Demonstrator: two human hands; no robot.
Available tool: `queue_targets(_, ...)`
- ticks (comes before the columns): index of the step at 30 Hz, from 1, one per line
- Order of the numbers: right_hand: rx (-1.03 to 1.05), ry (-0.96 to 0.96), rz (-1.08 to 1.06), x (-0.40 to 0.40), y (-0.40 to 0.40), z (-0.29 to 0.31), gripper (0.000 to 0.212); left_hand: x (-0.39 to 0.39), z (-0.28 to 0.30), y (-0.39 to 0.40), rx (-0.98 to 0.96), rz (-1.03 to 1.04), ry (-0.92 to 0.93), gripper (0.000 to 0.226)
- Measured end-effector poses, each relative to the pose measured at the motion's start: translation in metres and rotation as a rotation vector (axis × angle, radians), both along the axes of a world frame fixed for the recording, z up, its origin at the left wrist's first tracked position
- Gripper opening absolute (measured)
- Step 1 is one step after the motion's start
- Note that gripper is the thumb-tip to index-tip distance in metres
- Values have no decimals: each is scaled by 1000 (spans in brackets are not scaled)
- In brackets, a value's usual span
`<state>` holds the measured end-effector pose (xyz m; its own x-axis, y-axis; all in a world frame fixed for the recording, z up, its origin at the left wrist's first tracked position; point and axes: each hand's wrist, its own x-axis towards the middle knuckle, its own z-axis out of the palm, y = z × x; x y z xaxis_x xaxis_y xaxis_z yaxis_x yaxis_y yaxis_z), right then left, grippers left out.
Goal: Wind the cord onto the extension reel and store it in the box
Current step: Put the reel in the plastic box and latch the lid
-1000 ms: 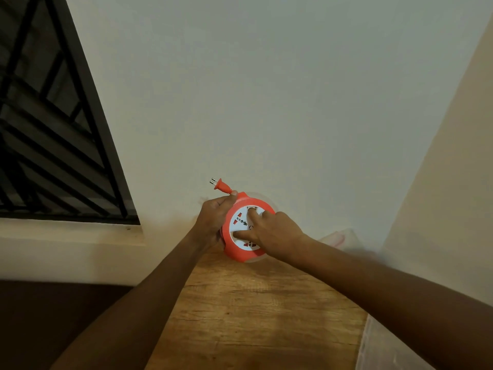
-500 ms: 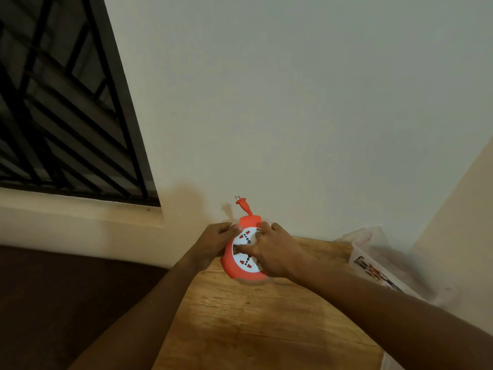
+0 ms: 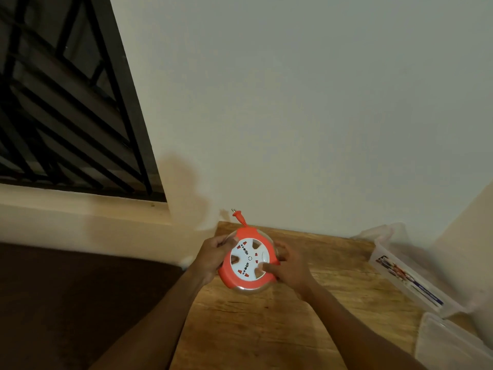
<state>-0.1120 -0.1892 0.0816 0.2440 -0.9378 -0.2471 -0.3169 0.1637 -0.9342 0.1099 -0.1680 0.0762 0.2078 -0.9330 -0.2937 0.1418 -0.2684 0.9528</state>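
Observation:
The extension reel point(image 3: 249, 260) is a round orange disc with a white socket face, held above the wooden table point(image 3: 293, 324). Its orange plug point(image 3: 238, 214) sticks up from the top edge, prongs pointing at the wall. No loose cord shows. My left hand point(image 3: 213, 259) grips the reel's left rim. My right hand point(image 3: 289, 268) grips the right rim, with a finger pressed on the white face. A clear plastic box point(image 3: 410, 276) with a printed label stands open at the table's right side.
A white lid or second clear container point(image 3: 453, 343) lies at the lower right. The white wall rises just behind the table. A dark barred window point(image 3: 66, 102) fills the upper left, with a pale ledge below it and dark floor to the left.
The view has tilted down and to the right, bringing the box into sight. The plug has swung from pointing left to pointing up. My right hand has slid from the face toward the reel's right rim.

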Motion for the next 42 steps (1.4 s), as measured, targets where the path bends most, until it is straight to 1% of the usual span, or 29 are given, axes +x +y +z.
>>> queue_targets(2,84,-64,-58,0,-6,-10,67,-1,-7,-7,23,-7,22,22)
queue_targets(5,140,-113,-161,3,-13,-22,59,-5,-18,-20,59,-17,3,20)
queue_targets(7,157,-134,-252,6,-16,-34,57,-7,-29,-29,104,-29,-23,26)
queue_targets(9,173,-99,-317,11,-16,-44,55,-9,-40,-34,167,-64,-76,36)
queue_targets(12,128,63,-356,18,-11,-55,59,-13,-52,-36,206,-95,-209,36)
queue_targets(15,88,158,-388,24,-8,-61,52,-12,-63,-37,190,-34,-346,37)
queue_targets(18,96,176,-371,25,-9,-68,44,-6,-73,-38,174,19,-456,41)
queue_targets(21,70,192,-348,22,-10,-72,40,-2,-77,-36,186,-4,-491,40)
queue_targets(25,47,204,-321,16,-12,-79,25,-3,-81,-33,191,-32,-512,41)
queue_targets(26,51,200,-317,13,-12,-80,26,-6,-80,-34,176,-38,-538,39)
queue_targets(28,77,173,-329,6,-13,-79,27,-12,-73,-37,105,-54,-654,30)
queue_targets(30,67,185,-362,-9,-11,-75,36,-27,-63,-44,-12,-92,-750,24)
queue_targets(31,24,214,-367,-21,-11,-73,41,-37,-58,-50,-51,-119,-767,22)
queue_targets(33,-75,360,-338,-50,-8,-72,47,-63,-45,-66,-102,-191,-784,18)
queue_targets(35,-153,523,-321,-87,1,-70,49,-98,-28,-84,-171,-289,-791,25)
queue_targets(37,-214,687,-362,-131,14,-71,49,-142,-11,-100,-278,-395,-792,37)
queue_targets(39,-224,821,-442,-167,27,-71,49,-180,5,-111,-361,-507,-796,42)
queue_targets(40,-194,867,-488,-192,35,-72,48,-208,12,-114,-394,-559,-804,44)
queue_targets(42,-137,944,-512,-215,45,-71,46,-237,22,-121,-436,-630,-825,48)
